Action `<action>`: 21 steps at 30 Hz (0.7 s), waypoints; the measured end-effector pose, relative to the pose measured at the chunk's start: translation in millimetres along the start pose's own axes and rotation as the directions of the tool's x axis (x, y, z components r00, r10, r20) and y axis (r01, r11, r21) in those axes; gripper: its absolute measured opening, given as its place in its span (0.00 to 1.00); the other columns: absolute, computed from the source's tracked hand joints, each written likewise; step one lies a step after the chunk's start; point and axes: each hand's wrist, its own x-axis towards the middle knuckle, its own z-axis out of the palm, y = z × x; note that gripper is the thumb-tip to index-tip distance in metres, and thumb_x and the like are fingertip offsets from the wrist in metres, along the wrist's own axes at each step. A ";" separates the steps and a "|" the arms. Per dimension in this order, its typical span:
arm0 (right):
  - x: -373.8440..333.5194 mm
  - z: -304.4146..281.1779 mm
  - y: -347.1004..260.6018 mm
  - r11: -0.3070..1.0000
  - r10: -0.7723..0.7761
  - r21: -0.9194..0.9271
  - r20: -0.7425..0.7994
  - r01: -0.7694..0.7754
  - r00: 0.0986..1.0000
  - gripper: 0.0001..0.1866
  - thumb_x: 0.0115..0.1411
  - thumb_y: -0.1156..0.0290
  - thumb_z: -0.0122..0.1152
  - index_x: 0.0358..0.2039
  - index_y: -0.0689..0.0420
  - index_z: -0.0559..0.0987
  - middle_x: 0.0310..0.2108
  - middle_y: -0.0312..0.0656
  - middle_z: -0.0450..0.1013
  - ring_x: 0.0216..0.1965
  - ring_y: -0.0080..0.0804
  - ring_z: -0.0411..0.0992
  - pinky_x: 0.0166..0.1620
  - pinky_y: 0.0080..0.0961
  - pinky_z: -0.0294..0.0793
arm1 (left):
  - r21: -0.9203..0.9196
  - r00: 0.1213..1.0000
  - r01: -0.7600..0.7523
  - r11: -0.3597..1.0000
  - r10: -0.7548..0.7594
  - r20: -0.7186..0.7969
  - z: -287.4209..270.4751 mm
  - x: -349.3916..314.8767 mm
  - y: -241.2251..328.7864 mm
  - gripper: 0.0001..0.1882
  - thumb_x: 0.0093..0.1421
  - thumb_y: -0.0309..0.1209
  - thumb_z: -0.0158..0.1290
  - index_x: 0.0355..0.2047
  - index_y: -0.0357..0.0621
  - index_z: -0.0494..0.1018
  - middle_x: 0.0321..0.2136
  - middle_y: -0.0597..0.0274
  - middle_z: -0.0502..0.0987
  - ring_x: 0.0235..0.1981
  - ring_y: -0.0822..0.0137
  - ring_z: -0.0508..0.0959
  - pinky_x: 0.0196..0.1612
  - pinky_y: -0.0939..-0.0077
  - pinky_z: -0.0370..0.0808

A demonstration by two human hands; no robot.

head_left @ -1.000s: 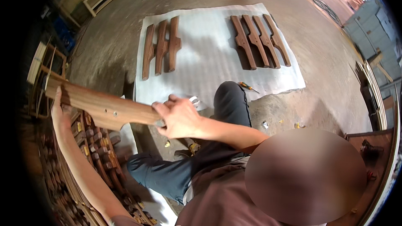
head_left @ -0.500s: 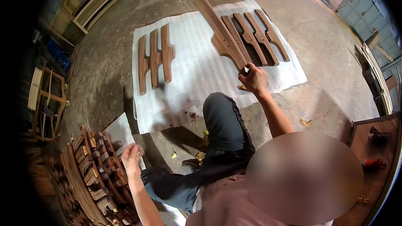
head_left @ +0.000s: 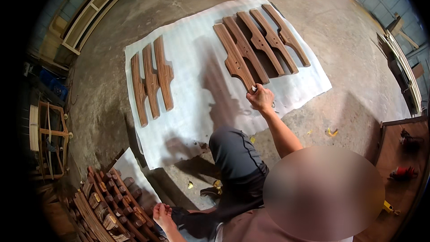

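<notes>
White sheet (head_left: 186,69), I log: wooden piece (head_left: 233,57), aloft half a second ago, now apparently down at the sheet's right side, making five there; near end gripped by my right hand (head_left: 261,97). Left hand (head_left: 164,216), off its near edge: half-open, apparently empty.

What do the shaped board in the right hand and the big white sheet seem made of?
Shaped board: wood, apparently smooth and fairly matte, with dark lengthwise grain streaks. Big white sheet: possibly plastic foam, matte, from its faint ripples, though cloth isn't ruled out.
</notes>
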 end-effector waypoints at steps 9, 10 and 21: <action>31.4 27.5 -0.1 1.000 -0.010 -0.023 -0.045 0.008 0.999 0.17 0.42 0.60 0.66 0.33 0.54 0.80 0.22 0.45 0.77 0.29 0.45 0.76 0.35 0.41 0.75 | 0.036 0.999 0.035 0.999 -0.036 0.033 39.7 6.5 5.6 0.05 0.63 0.25 0.54 0.39 0.43 0.73 0.30 0.65 0.77 0.30 0.71 0.78 0.32 0.78 0.76; 34.2 29.0 -2.3 1.000 -0.004 -0.022 -0.051 0.003 0.999 0.17 0.42 0.60 0.66 0.33 0.54 0.80 0.22 0.45 0.77 0.29 0.45 0.76 0.35 0.41 0.75 | 0.043 0.998 0.036 0.998 -0.038 0.044 43.3 7.2 6.5 0.05 0.63 0.25 0.54 0.39 0.43 0.73 0.30 0.65 0.77 0.30 0.71 0.78 0.32 0.78 0.76; 42.8 25.4 12.8 1.000 -0.008 -0.029 -0.056 0.007 0.998 0.17 0.41 0.60 0.66 0.31 0.53 0.79 0.23 0.43 0.77 0.29 0.44 0.76 0.36 0.39 0.75 | 0.081 0.995 0.061 0.995 -0.067 0.073 64.1 8.8 -0.3 0.06 0.62 0.24 0.55 0.40 0.41 0.74 0.29 0.64 0.77 0.29 0.71 0.79 0.30 0.79 0.77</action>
